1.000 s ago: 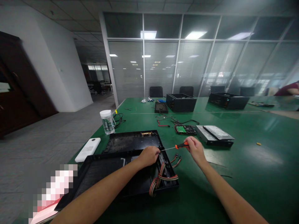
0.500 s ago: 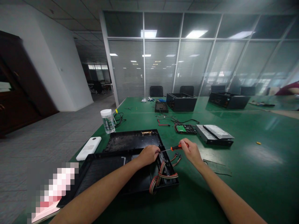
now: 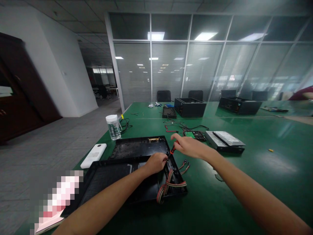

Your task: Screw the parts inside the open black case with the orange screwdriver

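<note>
A black case panel (image 3: 105,178) lies on the green table, its raised rim facing up. My left hand (image 3: 157,162) is closed at the panel's far right part; what its fingers pinch is too small to make out. My right hand (image 3: 187,146) grips a red-and-black screwdriver (image 3: 173,149), now steep, with its tip down beside my left fingertips. Striped ribbon cables (image 3: 168,184) loop over the panel's right end. Just behind lies a second black panel (image 3: 139,148) with a copper-coloured strip (image 3: 153,140) on it.
At left stand a water bottle (image 3: 113,127) and a white power-bank-like device (image 3: 93,155). Right of my hands lie a green circuit board (image 3: 189,134) and a silver drive unit (image 3: 225,141). Black computer cases (image 3: 190,107) stand farther back. A person's sleeve (image 3: 303,93) shows at far right.
My right hand has moved left and up, swinging the screwdriver from nearly level to steep. My left hand has stayed in place on the panel.
</note>
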A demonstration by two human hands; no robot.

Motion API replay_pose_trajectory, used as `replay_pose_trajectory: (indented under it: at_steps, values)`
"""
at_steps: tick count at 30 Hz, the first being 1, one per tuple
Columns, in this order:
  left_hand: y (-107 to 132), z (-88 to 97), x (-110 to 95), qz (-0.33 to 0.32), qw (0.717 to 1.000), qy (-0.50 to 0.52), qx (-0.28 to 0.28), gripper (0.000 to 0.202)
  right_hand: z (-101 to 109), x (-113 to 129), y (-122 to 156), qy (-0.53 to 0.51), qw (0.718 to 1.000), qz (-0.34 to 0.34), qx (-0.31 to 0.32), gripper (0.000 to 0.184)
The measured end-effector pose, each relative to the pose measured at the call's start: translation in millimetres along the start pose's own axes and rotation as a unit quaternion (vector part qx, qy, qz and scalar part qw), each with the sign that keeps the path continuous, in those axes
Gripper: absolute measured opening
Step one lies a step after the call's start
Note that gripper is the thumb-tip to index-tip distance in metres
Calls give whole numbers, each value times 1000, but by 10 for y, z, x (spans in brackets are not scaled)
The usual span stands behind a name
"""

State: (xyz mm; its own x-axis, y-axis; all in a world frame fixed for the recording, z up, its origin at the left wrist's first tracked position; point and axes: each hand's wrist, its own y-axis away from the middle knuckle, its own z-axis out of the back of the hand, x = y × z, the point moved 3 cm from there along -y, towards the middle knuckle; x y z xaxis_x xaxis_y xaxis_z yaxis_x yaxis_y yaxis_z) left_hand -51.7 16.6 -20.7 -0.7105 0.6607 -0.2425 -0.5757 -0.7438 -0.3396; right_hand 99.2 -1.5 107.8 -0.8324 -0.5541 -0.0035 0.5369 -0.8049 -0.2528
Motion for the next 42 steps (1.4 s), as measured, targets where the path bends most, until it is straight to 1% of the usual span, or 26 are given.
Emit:
replay_pose_trajectory:
  at_steps: [2, 4, 5, 9, 13, 16, 19, 22, 23, 26, 27, 28, 29, 30, 31, 32, 33, 34, 35, 36, 37, 38, 39, 40, 41, 42]
  values:
    - [4, 1, 1, 3, 1000, -7, 5, 14, 20, 25, -95, 21, 1000, 11, 9, 34]
    - [9, 4, 4, 5, 1000, -9, 7, 14, 14, 15, -163, 72, 997, -13, 10, 47]
    - [11, 5, 5, 6, 1000, -9, 7, 14, 8, 10, -186, 84, 996, -18, 11, 50]
    - [17, 8, 5, 5, 1000, -9, 11, 14, -9, 9, -219, 44, 998, 30, 44, 40]
    - [18, 16, 4, 4, 1000, -10, 10, 14, 7, -35, -214, 46, 998, 1, 40, 47]
    - [19, 11, 5, -1, 1000, -14, 11, 13, -10, -19, -208, 27, 999, 21, 43, 43]
    - [19, 4, 5, -1, 1000, -13, 7, 14, -19, -2, -212, 51, 998, 6, 27, 47]
    - [14, 9, 3, 4, 1000, -8, 11, 15, -20, 15, -221, 44, 999, 16, 15, 44]
    - [12, 17, 2, 6, 1000, -7, 13, 15, -24, -2, -221, 43, 999, 10, 13, 44]
    - [8, 49, 3, 1, 1000, -4, 20, 16, -83, -181, -179, 16, 999, -48, -15, 54]
    - [10, 55, 5, -4, 1000, -4, 23, 16, -136, -279, -142, -18, 997, -65, -29, 55]
    - [13, 58, 9, -9, 1000, -6, 26, 16, -216, -392, -93, -73, 993, -80, -41, 55]
    - [18, 56, 14, -15, 999, -8, 28, 16, -322, -518, -32, -146, 984, -93, -49, 54]
    - [24, 51, 19, -20, 999, -10, 29, 16, -453, -653, 38, -237, 963, -115, -55, 52]
    - [29, 45, 24, -24, 999, -11, 29, 16, -607, -789, 116, -347, 925, -145, -55, 50]
    - [32, 42, 27, -28, 999, -11, 27, 17, -761, -920, 198, -454, 870, -178, -72, 48]
    - [30, 47, 28, -32, 999, -6, 23, 17, -903, -1042, 279, -542, 806, -213, -108, 47]
    - [23, 62, 29, -35, 999, 4, 17, 16, -1031, -1137, 350, -612, 743, -233, -137, 44]
    - [11, 92, 33, -35, 999, 19, 10, 16, -1135, -1207, 408, -663, 687, -247, -165, 39]
    - [-7, 136, 43, -29, 999, 39, 5, 15, -1212, -1250, 450, -699, 644, -252, -184, 34]
    - [-27, 191, 62, -19, 998, 65, 6, 14, -1261, -1265, 473, -724, 614, -247, -194, 28]
    - [-46, 251, 92, -5, 995, 95, 21, 14, -1288, -1257, 481, -742, 594, -237, -198, 23]
    - [-60, 307, 131, 13, 991, 126, 54, 14, -1299, -1228, 478, -755, 585, -223, -195, 22]
    - [-63, 354, 179, 32, 982, 157, 104, 14, -1302, -1185, 468, -764, 582, -207, -188, 23]
    - [-51, 390, 234, 54, 967, 184, 167, 14, -1302, -1137, 457, -767, 585, -191, -183, 24]
    - [-23, 415, 293, 80, 948, 204, 232, 13, -1301, -1087, 448, -763, 593, -178, -183, 24]
